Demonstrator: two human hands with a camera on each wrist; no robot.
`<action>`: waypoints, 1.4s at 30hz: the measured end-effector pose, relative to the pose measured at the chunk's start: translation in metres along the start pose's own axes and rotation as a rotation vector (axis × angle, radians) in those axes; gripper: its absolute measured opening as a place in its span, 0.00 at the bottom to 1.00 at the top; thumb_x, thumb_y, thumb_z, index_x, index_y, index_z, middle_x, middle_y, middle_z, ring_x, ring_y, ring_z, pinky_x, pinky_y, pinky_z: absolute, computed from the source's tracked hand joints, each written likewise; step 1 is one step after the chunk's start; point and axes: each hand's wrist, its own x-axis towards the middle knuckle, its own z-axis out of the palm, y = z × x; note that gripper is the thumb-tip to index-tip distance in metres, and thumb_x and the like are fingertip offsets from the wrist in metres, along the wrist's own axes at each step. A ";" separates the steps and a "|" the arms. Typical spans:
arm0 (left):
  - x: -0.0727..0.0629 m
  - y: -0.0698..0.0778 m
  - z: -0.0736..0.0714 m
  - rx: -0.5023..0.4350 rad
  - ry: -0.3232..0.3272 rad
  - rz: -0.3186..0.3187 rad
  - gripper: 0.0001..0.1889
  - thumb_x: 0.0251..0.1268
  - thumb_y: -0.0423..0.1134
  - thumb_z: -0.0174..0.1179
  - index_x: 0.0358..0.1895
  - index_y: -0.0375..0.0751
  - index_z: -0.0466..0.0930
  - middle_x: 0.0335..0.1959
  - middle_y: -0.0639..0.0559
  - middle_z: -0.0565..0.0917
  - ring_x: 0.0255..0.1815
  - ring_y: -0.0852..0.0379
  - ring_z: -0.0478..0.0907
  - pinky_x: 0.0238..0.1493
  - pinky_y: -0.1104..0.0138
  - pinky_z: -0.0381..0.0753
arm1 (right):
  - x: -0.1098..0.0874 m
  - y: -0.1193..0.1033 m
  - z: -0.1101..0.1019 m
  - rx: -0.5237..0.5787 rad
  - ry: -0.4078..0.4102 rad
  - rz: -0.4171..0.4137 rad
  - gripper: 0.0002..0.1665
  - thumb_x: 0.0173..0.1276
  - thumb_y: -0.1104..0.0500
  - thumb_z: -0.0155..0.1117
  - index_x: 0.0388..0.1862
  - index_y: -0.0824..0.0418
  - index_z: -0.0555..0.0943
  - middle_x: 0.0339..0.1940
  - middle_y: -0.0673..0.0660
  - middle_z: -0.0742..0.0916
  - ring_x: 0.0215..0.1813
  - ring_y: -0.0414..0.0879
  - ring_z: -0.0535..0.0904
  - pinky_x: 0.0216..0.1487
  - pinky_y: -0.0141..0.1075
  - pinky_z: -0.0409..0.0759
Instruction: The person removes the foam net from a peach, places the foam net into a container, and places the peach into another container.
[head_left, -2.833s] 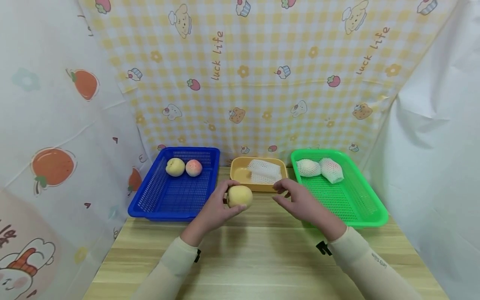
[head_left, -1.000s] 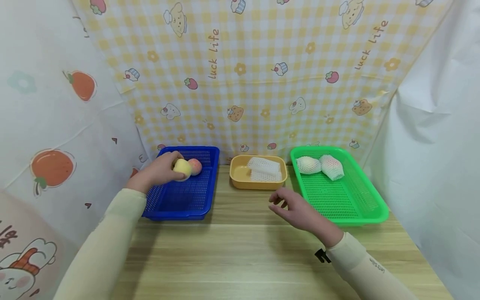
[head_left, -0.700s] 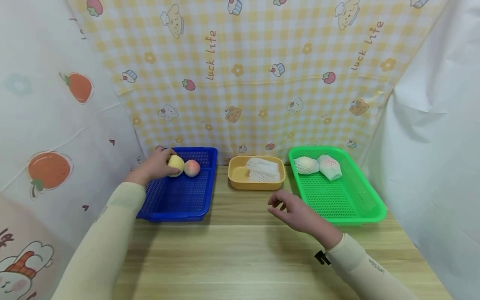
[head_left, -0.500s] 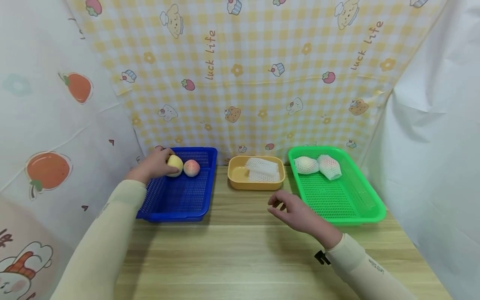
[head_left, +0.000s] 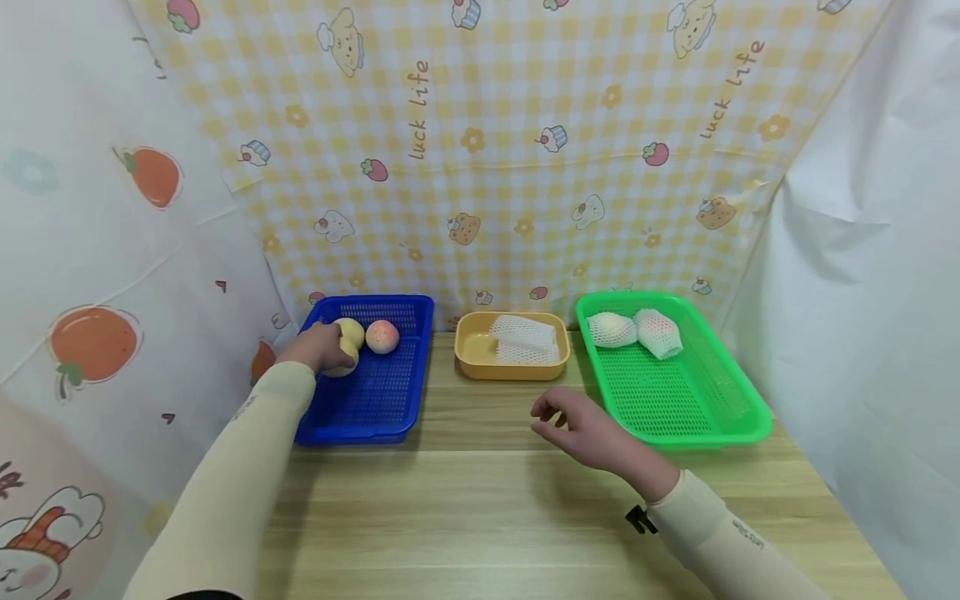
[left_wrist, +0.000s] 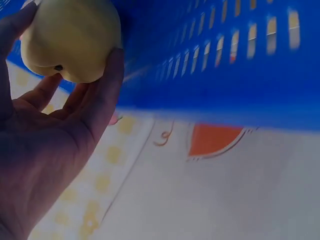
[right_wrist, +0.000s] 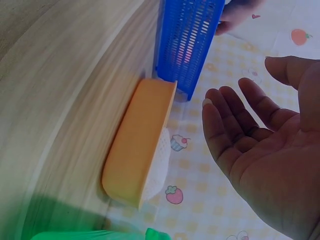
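Observation:
In the head view my left hand (head_left: 317, 345) reaches into the blue basket (head_left: 358, 435) and grips a yellow round fruit (head_left: 342, 367). The left wrist view has this fruit (left_wrist: 75, 37) between thumb and fingers, its dimple with a small dark spot showing. Just behind it in the basket lies a second yellow fruit (head_left: 351, 331), partly covered by my hand. A pinkish peach (head_left: 382, 337) rests to the right of them. Over the table, left of the green basket, hovers my right hand (head_left: 588, 429), fingers loosely curled; the right wrist view shows its palm (right_wrist: 280, 170) holding nothing.
A yellow tray (head_left: 510, 372) with white foam net sleeves (head_left: 527, 337) stands at the back middle. The green basket (head_left: 701, 442) at right holds two netted fruits (head_left: 613, 330). Printed cloth (head_left: 487, 192) hangs behind; white sheeting lines both sides.
My left hand has carried the yellow fruit from over the table into the blue basket, then shifted it slightly nearer, uncovering the second one behind. The right hand has stayed almost still.

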 end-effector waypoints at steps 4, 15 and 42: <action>0.000 -0.001 0.003 -0.004 -0.010 -0.041 0.44 0.66 0.47 0.75 0.74 0.17 0.70 0.71 0.15 0.72 0.67 0.21 0.76 0.64 0.35 0.78 | -0.001 0.000 -0.001 -0.008 0.003 0.001 0.08 0.83 0.57 0.70 0.52 0.61 0.85 0.47 0.47 0.87 0.50 0.43 0.86 0.51 0.40 0.87; 0.004 -0.003 -0.001 -0.025 -0.038 -0.076 0.42 0.64 0.48 0.78 0.70 0.17 0.72 0.63 0.20 0.80 0.57 0.30 0.80 0.59 0.42 0.80 | -0.002 0.003 -0.002 0.002 0.010 0.006 0.06 0.83 0.58 0.70 0.52 0.59 0.86 0.47 0.46 0.87 0.49 0.42 0.85 0.51 0.39 0.87; 0.012 0.003 0.009 -0.061 -0.075 -0.110 0.49 0.68 0.47 0.74 0.77 0.13 0.60 0.65 0.16 0.76 0.58 0.30 0.79 0.62 0.40 0.79 | -0.012 0.009 -0.004 0.017 0.000 0.041 0.06 0.83 0.57 0.70 0.51 0.59 0.86 0.45 0.45 0.87 0.48 0.43 0.85 0.49 0.39 0.86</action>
